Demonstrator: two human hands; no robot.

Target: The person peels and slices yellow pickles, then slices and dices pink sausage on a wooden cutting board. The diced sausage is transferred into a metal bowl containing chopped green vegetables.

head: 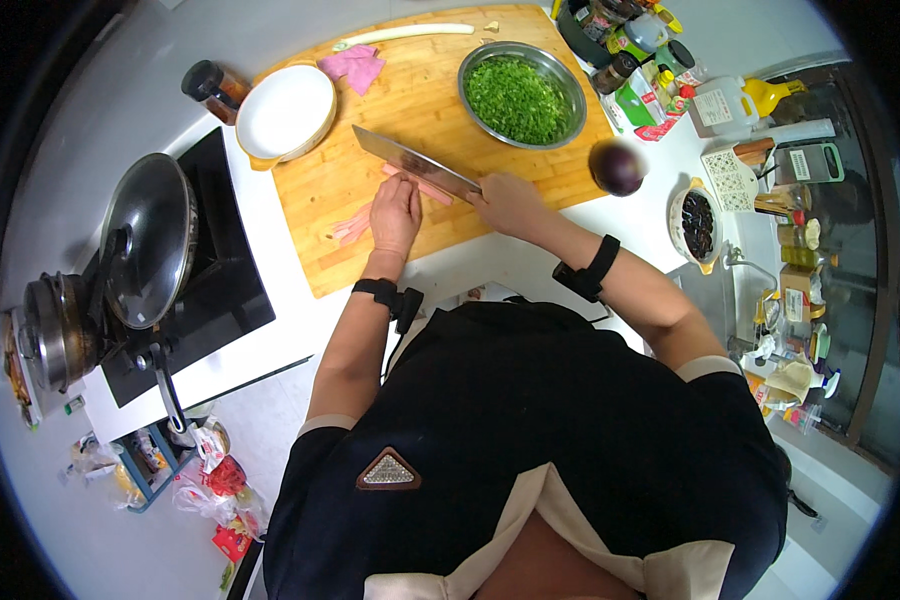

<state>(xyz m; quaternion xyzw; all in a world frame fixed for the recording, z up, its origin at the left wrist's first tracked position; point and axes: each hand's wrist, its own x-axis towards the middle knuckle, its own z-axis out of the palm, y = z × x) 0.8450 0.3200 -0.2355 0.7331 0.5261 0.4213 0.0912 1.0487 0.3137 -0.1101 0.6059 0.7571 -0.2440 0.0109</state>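
Observation:
My right hand [511, 207] grips the handle of a kitchen cleaver [412, 159], its broad blade pointing up and left over the wooden cutting board [307, 251]. Under the blade lies a pink piece of what looks like ham [436, 193]. The curled fingertips of my left hand [396, 214] hold the near end of this piece against the board, close to the blade. Cut pink strips [354, 225] rest on the wood just left of that hand. Part of the ham is hidden by the blade and my fingers.
On the board stand a steel bowl of chopped greens [517, 97] and an empty white dish [285, 112], with a pink cloth [356, 67] and a scallion stalk [412, 31] behind. A dark round object [617, 166] sits at right. Left is a lidded pan [150, 240] on the cooktop [225, 247].

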